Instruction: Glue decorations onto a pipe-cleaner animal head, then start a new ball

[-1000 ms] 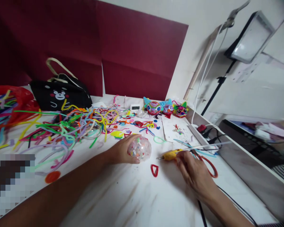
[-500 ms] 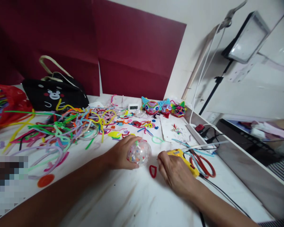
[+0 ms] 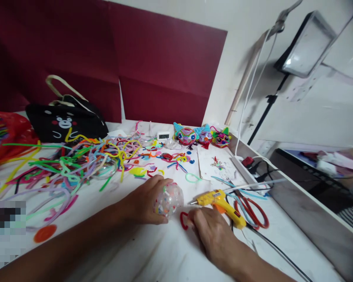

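Observation:
My left hand point(image 3: 153, 199) is wrapped round the left side of a clear plastic ball point(image 3: 171, 199) with coloured specks, at the middle of the table. To the right, my right hand point(image 3: 213, 231) has its fingertips pinched at the right end of a small bent red pipe cleaner point(image 3: 183, 221); the fingers cover part of it. Just beyond that hand lies a yellow glue gun point(image 3: 220, 201), its nozzle pointing left toward the ball. Red-handled scissors point(image 3: 250, 211) rest right of the glue gun beside light-blue pipe cleaners.
Tangled pipe cleaners point(image 3: 76, 160) cover the left side, before a black bag point(image 3: 64, 123). An orange disc point(image 3: 45, 233) lies near my left forearm. Several decorated animal-faced balls point(image 3: 186, 135) stand at the back beside a small digital clock point(image 3: 164, 135). A raised ledge point(image 3: 306, 207) borders the right.
My right hand has come off the glue gun and moved nearer, down to the red pipe cleaner, which its fingertips now pinch. My left hand still holds the ball, turned slightly.

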A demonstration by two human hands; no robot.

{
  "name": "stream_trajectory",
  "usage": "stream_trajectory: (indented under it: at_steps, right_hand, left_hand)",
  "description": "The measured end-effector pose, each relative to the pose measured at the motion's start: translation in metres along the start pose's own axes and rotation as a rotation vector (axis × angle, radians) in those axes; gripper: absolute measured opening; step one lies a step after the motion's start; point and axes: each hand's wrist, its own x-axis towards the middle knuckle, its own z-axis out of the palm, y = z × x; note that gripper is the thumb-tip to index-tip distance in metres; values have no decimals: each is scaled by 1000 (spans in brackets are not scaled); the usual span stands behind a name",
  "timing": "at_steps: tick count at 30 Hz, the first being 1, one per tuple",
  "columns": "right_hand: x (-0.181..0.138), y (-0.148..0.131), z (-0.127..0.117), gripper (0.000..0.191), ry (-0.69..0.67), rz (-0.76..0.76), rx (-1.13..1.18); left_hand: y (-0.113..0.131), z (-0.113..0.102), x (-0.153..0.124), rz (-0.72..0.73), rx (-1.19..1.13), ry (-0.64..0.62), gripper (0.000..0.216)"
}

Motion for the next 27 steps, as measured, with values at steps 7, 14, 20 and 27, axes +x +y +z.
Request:
stream_trajectory:
  at_steps: [7, 14, 20, 27]
  right_hand:
    - [-8, -5, -5, 24, -53, -14, 184]
    - [-3, -10, -10, 22, -39, -21, 160]
    - [-4, -13, -2, 26, 58, -91, 110]
    - [-8, -11, 1, 32, 17, -57, 131]
  left_hand:
    - [5, 7, -20, 18, 43, 29, 102]
    - [9, 5, -27, 25, -12, 28, 82]
    - [9, 4, -27, -42, -71, 50, 71]
    - [6, 5, -29, -17, -66, 41, 68]
